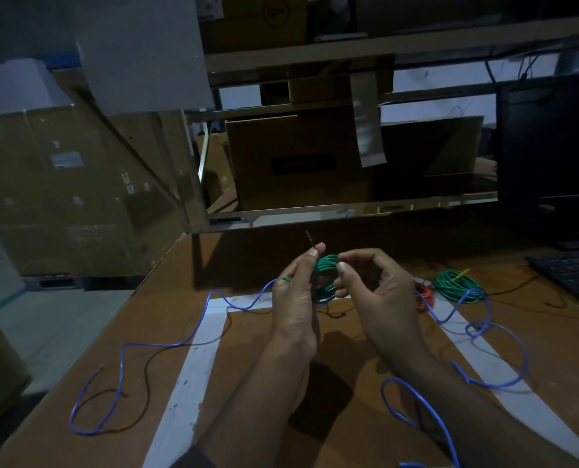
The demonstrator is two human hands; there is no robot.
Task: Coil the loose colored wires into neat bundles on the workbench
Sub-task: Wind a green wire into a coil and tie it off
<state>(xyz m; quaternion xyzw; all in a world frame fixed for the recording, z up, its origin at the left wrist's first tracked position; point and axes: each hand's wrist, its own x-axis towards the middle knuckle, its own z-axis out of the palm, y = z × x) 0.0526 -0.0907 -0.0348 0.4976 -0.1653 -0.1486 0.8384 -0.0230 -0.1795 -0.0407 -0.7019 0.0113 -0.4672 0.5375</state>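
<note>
A small green wire coil (326, 275) is held above the brown workbench (268, 363), between both hands. My left hand (296, 295) grips its left side, and a short dark wire end sticks up past the thumb. My right hand (379, 292) pinches the coil's right side with thumb and forefinger. A long loose blue wire (153, 346) snakes across the bench from the left to the right. A second green coil (457, 285) with a yellow end and a red coil (425, 297) lie on the bench at the right.
White tape strips (193, 376) mark a rectangle on the bench. A dark keyboard (571, 271) and a monitor (551, 146) stand at the far right. Cardboard boxes (301, 163) fill the shelves behind, and the bench's left edge drops off beside a large box (62, 197).
</note>
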